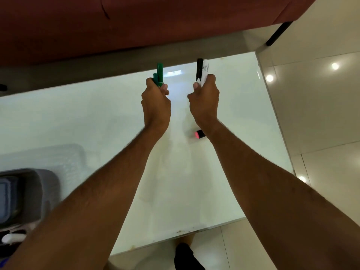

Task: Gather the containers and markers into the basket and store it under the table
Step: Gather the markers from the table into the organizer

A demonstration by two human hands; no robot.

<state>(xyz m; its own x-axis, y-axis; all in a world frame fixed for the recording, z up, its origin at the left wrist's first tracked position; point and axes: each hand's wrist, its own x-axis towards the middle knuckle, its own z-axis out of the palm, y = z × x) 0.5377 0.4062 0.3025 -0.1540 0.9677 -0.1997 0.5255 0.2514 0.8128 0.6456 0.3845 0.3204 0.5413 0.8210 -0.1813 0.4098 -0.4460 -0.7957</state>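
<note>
basket (pixel 39 184) at table (pixel 116 117) left edge holds container (pixel 7 197).

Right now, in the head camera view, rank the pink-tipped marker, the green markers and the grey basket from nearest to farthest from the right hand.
1. Pink-tipped marker: on the table beside the wrist of the right hand.
2. Green markers: held in the left hand, across a gap.
3. Grey basket: at the table's near left edge, farthest.
</note>
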